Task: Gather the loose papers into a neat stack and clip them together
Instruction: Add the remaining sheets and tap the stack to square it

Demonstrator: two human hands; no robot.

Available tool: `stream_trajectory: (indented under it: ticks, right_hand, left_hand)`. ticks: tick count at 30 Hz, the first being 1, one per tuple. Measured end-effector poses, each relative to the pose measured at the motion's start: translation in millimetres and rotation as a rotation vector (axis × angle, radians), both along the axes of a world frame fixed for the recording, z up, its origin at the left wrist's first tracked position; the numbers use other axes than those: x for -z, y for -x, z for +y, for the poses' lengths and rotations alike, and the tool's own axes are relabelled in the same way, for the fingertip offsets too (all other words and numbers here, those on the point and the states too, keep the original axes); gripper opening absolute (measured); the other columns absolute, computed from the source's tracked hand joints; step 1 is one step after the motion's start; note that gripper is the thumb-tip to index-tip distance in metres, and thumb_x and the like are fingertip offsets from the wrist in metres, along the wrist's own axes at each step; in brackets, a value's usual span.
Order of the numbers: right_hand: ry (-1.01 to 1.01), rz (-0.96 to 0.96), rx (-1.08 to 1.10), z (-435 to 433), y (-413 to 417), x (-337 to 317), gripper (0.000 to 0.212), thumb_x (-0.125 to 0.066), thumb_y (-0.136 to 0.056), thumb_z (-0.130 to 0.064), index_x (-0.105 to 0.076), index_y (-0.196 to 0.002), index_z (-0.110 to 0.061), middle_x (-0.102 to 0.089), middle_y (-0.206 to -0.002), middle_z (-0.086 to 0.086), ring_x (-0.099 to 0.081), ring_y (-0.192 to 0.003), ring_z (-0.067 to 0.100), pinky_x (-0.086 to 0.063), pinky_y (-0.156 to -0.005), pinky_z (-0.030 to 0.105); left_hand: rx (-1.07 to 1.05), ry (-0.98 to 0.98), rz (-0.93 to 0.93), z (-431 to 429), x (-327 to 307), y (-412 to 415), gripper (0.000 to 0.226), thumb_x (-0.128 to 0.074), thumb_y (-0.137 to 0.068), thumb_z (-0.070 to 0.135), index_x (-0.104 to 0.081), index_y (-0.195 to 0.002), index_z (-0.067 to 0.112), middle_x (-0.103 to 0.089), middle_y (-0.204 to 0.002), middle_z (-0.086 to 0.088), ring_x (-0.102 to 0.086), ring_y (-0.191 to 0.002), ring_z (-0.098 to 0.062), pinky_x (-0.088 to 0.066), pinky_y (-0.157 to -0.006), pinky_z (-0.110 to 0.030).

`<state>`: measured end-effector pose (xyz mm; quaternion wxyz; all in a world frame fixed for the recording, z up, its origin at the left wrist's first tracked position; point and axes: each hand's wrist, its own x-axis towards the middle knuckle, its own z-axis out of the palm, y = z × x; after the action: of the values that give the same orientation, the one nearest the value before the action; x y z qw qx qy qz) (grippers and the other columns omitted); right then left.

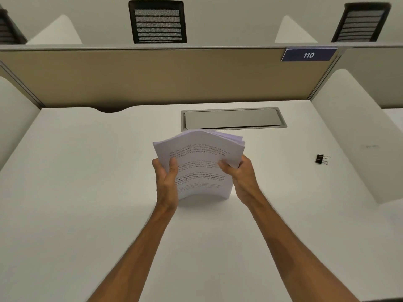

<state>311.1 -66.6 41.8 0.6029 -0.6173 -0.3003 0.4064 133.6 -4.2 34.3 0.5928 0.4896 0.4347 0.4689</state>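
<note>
A thick stack of printed white papers point(200, 164) stands upright on its lower edge at the middle of the white desk point(87, 171), bowed towards me. My left hand point(166, 177) grips its left side, thumb on the front sheet. My right hand point(237, 173) grips its right side the same way. The top edges of the sheets fan out unevenly at the upper right. A black binder clip point(321, 159) with silver handles lies on the desk far to the right, apart from both hands.
A grey metal cable hatch point(233, 118) is set into the desk just behind the papers. A beige partition point(152, 77) with a blue "110" sign point(308, 55) closes the back. White side dividers point(353, 131) flank the desk. Black mesh chairs point(157, 21) stand beyond.
</note>
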Motion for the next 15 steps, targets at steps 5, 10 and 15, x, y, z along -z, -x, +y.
stream_trajectory:
  ticks: [5, 10, 15]
  right_hand:
    - [-0.002, -0.096, 0.068, 0.5, -3.7, -4.8, 0.031, -0.065, -0.094, -0.006, -0.063, -0.125, -0.006, -0.073, -0.109, 0.009, -0.070, -0.092, 0.019, -0.059, -0.073, 0.027]
    - [0.013, -0.093, 0.051, -1.0, -5.1, 5.6, 0.036, -0.065, -0.093, -0.004, -0.061, -0.129, -0.005, -0.071, -0.117, 0.013, -0.068, -0.104, 0.026, -0.058, -0.075, 0.022]
    - [0.079, -0.137, 0.001, -3.7, -6.7, 19.1, 0.040, -0.057, -0.094, 0.005, -0.058, -0.131, -0.009, -0.068, -0.122, 0.011, -0.065, -0.112, 0.028, -0.056, -0.080, 0.020]
  left_hand:
    - [-0.045, -0.045, 0.097, 1.9, 2.1, 0.4, 0.023, -0.038, -0.100, 0.037, -0.033, -0.114, 0.019, -0.058, -0.116, -0.001, -0.058, -0.109, -0.021, -0.056, -0.086, -0.036]
    - [-0.033, -0.067, 0.156, -2.6, 11.4, 1.9, 0.017, -0.036, -0.105, 0.029, -0.029, -0.114, 0.017, -0.055, -0.116, -0.001, -0.056, -0.107, -0.019, -0.057, -0.086, -0.035]
    - [-0.007, -0.020, 0.256, -7.0, 21.9, -2.0, 0.016, -0.038, -0.107, 0.014, -0.025, -0.115, 0.019, -0.052, -0.116, 0.016, -0.055, -0.109, -0.007, -0.055, -0.089, -0.032]
